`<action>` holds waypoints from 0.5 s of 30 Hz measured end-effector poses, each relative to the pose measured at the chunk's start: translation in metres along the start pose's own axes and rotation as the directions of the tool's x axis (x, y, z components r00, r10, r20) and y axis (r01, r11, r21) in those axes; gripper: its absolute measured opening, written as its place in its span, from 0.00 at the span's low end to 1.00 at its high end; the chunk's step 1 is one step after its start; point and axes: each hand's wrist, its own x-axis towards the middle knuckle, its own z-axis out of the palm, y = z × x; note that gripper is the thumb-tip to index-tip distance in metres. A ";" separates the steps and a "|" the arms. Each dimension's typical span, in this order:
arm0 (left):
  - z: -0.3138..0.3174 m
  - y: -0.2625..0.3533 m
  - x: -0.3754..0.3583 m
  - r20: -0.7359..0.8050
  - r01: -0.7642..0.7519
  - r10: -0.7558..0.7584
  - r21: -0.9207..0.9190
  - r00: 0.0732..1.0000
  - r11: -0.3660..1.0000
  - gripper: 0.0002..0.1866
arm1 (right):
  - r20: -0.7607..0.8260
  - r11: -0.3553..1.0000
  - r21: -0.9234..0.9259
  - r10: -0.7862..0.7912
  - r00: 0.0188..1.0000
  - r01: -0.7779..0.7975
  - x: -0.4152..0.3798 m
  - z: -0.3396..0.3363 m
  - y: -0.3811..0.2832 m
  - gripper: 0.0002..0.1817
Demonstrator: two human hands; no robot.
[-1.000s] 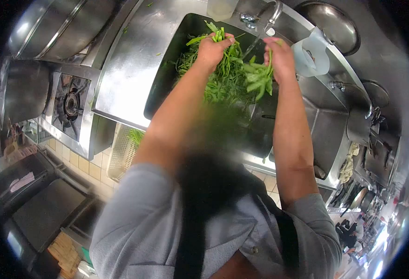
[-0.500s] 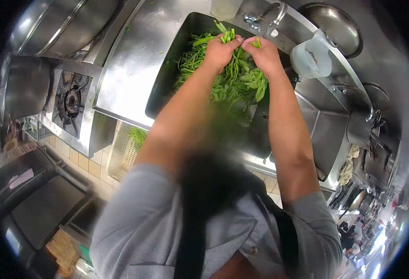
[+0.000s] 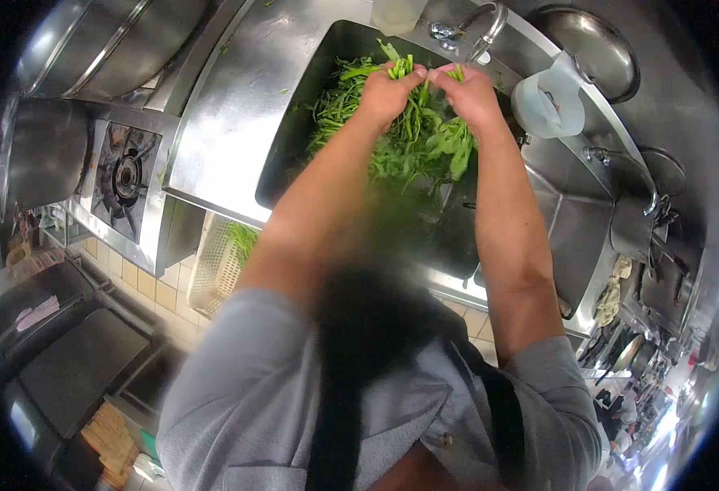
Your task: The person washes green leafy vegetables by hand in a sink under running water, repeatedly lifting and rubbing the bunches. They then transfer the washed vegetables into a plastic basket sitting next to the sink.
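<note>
Two bunches of smooth, leafy greens are in your grasp: your left hand (image 3: 385,96) has its fingers closed around thick stems (image 3: 401,65), and your right hand (image 3: 467,96) pinches a smaller, broad-leaved bunch (image 3: 455,146). Both are above the dark, round-cornered sink (image 3: 294,135), where narrow leaves (image 3: 333,110) lie heaped. Your forearms and a dark blur cover part of the sink.
</note>
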 end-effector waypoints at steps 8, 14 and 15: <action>-0.017 0.007 -0.022 0.046 0.005 -0.012 0.151 0.999 0.989 0.11 | -0.098 0.810 0.583 0.139 0.985 -0.057 0.006 -0.020 -0.005 0.13; -0.058 -0.032 -0.001 0.023 0.079 -0.101 0.473 0.995 0.877 0.16 | -0.122 0.860 0.511 0.091 0.988 -0.016 0.009 -0.040 -0.006 0.11; -0.053 -0.016 -0.003 0.021 0.080 -0.102 0.474 0.995 0.877 0.16 | -0.079 0.889 0.458 0.069 0.994 -0.026 0.007 -0.038 -0.010 0.12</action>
